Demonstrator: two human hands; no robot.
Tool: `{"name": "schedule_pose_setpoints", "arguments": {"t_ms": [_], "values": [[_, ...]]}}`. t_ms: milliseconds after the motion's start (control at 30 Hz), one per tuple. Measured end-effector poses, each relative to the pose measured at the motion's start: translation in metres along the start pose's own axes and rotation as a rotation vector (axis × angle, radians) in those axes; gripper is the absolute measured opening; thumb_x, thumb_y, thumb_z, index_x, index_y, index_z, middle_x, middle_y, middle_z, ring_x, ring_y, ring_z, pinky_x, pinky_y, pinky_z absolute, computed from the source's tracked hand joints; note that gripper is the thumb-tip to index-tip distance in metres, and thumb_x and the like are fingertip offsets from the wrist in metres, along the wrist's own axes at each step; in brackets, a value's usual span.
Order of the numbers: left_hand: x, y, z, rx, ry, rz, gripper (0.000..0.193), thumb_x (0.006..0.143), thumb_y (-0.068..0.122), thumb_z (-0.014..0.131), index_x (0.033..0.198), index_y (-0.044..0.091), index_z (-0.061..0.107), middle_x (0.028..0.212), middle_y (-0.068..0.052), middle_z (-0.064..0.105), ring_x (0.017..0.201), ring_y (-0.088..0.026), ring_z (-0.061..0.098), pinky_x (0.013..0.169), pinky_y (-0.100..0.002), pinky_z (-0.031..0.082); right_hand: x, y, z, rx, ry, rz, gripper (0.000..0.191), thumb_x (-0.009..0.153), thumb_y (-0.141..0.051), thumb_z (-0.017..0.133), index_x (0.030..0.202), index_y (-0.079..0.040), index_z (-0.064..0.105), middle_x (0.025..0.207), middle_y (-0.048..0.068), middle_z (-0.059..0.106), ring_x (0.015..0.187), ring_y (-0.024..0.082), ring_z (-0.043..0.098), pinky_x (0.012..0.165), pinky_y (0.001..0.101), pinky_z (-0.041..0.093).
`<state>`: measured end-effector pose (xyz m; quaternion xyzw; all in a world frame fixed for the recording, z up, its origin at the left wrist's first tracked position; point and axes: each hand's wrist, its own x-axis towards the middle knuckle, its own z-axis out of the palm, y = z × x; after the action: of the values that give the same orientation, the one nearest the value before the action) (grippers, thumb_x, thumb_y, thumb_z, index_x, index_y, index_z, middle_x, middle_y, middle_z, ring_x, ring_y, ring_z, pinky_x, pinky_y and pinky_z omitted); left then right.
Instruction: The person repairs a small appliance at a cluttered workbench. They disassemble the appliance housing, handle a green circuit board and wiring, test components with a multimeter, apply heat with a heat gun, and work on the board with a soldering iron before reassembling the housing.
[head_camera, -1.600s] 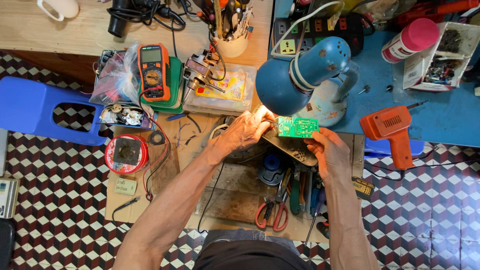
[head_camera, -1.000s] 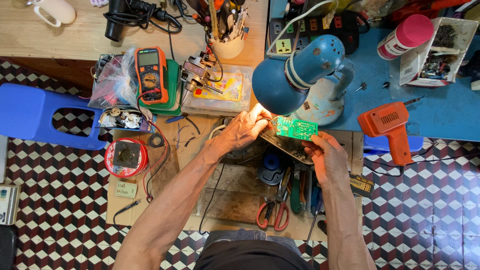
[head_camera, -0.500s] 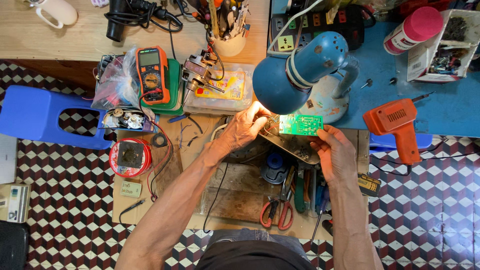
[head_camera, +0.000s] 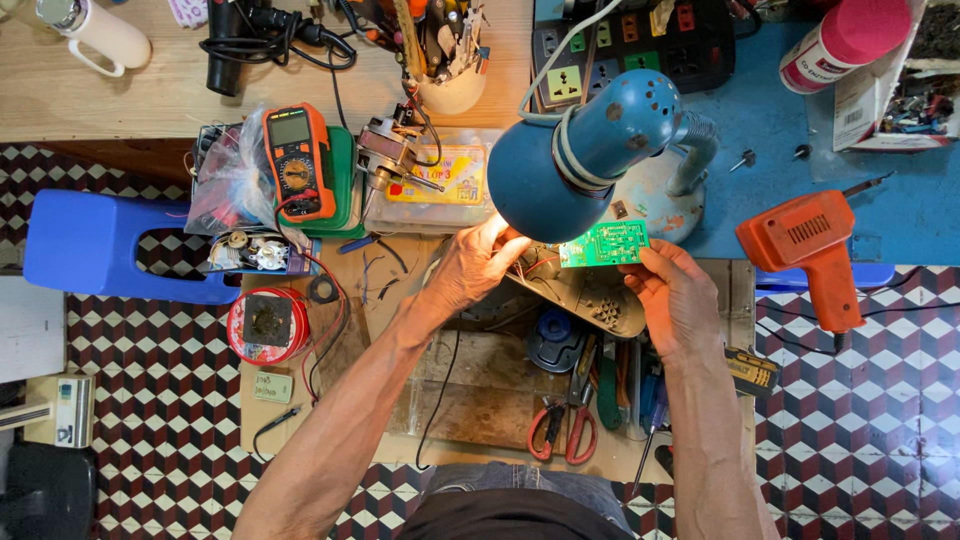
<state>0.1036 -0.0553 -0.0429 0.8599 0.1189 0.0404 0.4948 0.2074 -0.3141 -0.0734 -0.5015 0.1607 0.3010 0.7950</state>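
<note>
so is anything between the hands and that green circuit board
Nothing visible. The right hand already grips the green circuit board by its right edge, and the left hand reaches its left end under the blue lamp shade, which hangs just above.

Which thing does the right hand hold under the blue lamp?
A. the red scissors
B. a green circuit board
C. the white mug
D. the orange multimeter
B: the right hand grips the green circuit board by its edge, just below the blue lamp.
</note>
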Motion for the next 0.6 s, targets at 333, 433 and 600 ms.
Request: {"name": "schedule_pose_setpoints", "arguments": {"t_ms": [333,433,600], "values": [[0.036,-0.003,0.002,-0.255,-0.103,-0.153,0.03,0.1,0.018,0.066,0.126,0.005,0.059,0.083,0.001,0.064,0.068,-0.005,0.052,0.062,-0.026,0.048,0.04,-0.017,0.007,-0.001,-0.049,-0.046,0.019,0.092,-0.009,0.07,0.111,-0.004,0.067,0.105,0.008,0.071,0.096,0.02,0.066,0.087,0.0346,0.048],[0.041,-0.003,0.004,-0.304,-0.087,-0.136,0.038,0.1,0.013,0.063,0.135,0.004,0.052,0.083,-0.004,0.059,0.069,-0.011,0.05,0.062,-0.031,0.046,0.048,-0.019,0.011,-0.004,0.003,-0.093,0.02,0.09,-0.007,0.071,0.11,-0.005,0.067,0.105,0.005,0.071,0.095,0.019,0.066,0.084,0.0344,0.049],[0.062,0.018,0.029,-0.017,-0.02,0.137,0.037,0.098,0.004,0.061,0.134,0.003,0.05,0.086,-0.012,0.065,0.077,-0.027,0.064,0.073,-0.04,0.052,0.062,-0.046,0.006,-0.061,0.028,-0.256,0.02,0.094,-0.01,0.072,0.113,-0.003,0.069,0.106,0.005,0.071,0.095,0.015,0.065,0.085,0.0309,0.052]]}}
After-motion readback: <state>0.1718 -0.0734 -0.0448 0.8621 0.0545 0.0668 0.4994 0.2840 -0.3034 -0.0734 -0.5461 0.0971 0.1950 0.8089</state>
